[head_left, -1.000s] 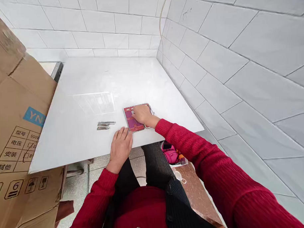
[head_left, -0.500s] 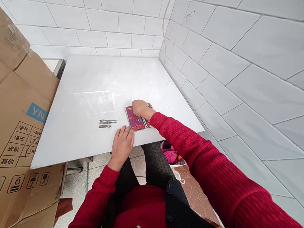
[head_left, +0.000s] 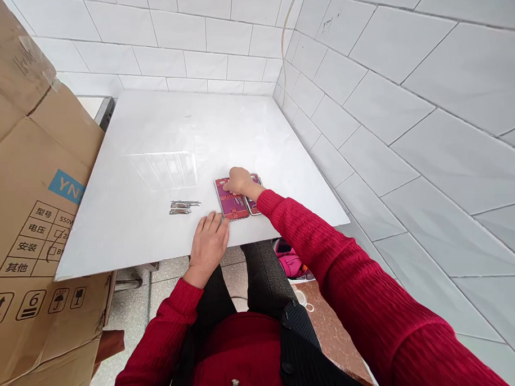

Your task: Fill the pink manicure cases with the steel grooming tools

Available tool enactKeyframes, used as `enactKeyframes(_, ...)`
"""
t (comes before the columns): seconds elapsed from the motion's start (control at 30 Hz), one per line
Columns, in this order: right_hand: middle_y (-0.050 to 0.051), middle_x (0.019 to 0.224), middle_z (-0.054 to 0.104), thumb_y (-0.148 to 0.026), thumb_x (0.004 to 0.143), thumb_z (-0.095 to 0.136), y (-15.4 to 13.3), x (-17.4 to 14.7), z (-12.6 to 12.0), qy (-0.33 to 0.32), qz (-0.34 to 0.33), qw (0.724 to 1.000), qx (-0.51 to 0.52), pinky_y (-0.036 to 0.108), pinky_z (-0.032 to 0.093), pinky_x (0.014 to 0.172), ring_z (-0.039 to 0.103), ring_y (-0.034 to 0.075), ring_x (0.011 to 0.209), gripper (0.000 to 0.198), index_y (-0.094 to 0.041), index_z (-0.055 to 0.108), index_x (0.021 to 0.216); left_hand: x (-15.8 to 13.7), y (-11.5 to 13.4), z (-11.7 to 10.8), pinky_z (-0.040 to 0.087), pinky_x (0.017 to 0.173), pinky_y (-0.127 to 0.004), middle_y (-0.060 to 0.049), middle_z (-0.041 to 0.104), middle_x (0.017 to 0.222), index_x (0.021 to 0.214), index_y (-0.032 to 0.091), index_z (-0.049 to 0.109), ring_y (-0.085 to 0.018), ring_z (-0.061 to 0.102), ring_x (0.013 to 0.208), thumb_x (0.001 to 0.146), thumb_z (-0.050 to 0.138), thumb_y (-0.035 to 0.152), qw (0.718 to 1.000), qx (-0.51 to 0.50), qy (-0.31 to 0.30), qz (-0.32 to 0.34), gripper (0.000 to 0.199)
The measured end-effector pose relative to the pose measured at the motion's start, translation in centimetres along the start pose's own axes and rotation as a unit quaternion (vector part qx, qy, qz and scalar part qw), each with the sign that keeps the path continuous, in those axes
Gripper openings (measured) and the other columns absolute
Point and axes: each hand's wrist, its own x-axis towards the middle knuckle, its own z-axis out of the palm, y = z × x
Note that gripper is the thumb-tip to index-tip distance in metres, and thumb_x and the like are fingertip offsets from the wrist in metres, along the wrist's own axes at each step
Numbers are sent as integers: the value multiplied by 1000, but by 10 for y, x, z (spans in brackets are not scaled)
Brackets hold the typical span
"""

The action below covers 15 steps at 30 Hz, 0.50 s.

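An unfolded manicure case [head_left: 235,210] with a purple-red lining lies near the front edge of the white table [head_left: 153,123]. Over its upper part is my right hand [head_left: 239,181], fingers closed in a pinch; whatever they grip is hidden. Small metal tools sit in the loops of the lining. My left hand [head_left: 209,240] rests flat with its fingers spread, the thumb side touching the case's lower left corner. To the left lie several metal nail tools [head_left: 182,207], nail clippers among them, side by side on the tabletop.
A tall cardboard box [head_left: 37,167] stands against the table's left side. White tiled walls [head_left: 363,88] border the back and right, with a thin cable [head_left: 283,40] hanging in the corner. Below the front edge are a pink item [head_left: 290,264] and a brown board [head_left: 329,309].
The view has shifted slightly. My right hand stays over the case with only a small change of finger pose, the thumb showing more now. My left hand stays flat beside it.
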Motion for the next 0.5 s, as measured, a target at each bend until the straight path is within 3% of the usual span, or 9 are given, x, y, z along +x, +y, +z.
enactKeyframes(0.3, 11, 82, 75, -26, 85, 65, -24, 26, -16, 58, -75, 995, -17, 28, 54, 70, 70, 22, 77, 22, -9, 76, 93, -1, 0, -1, 47, 110, -49, -14, 68, 133, 126, 15, 66, -31, 59, 130, 103, 45, 19, 1000, 7, 3, 2, 31)
enactKeyframes(0.5, 11, 104, 77, -28, 86, 65, -81, 17, -5, 24, -252, 963, -89, 28, 52, 77, 71, 24, 94, 24, -12, 75, 101, -3, 0, 0, 46, 112, -50, -15, 68, 134, 126, 16, 66, -30, 58, 133, 102, 46, 18, 1000, -9, 5, -4, 31)
